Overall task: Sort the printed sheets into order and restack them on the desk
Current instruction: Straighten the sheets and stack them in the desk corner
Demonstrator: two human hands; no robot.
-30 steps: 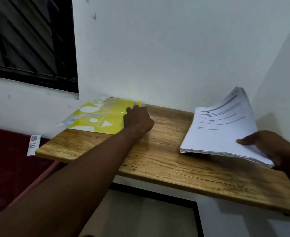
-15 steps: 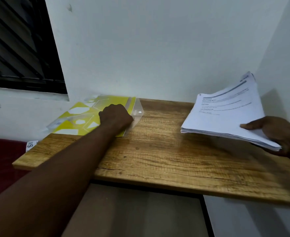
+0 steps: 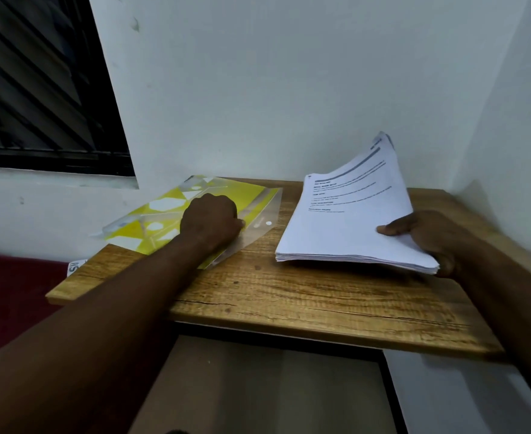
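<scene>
The desk is a flat slab with a printed wood grain, brown and streaked, with a thin dark crack near its front edge. It sits in a corner between two plain white walls.

The stack of printed sheets is over the right half of the desk, toward the back right corner. It is a thick block of white paper, and the layered edges show as fine lines along its near side. The top page carries a dark bar and several short lines of black text, too blurred to read. The far end of the stack bends upward toward the back wall. Whether its near left corner touches the wood cannot be told.

The right hand grasps the stack at its near right corner, with the thumb flat on the top page and the fingers wrapped beneath.

At the back left corner lies a yellow folder of glossy plastic printed with white geometric shapes, its left end jutting past the desk's left edge. A clear triangular flap with a round white snap button points toward the stack, and bare wood separates the two.

The left hand rests knuckles-up on the folder beside the flap, fingers curled under. Whether they pinch the plastic or only press on it cannot be told.

A dark barred window fills the upper left. Below the desk's left edge are a red surface and a small white label.
</scene>
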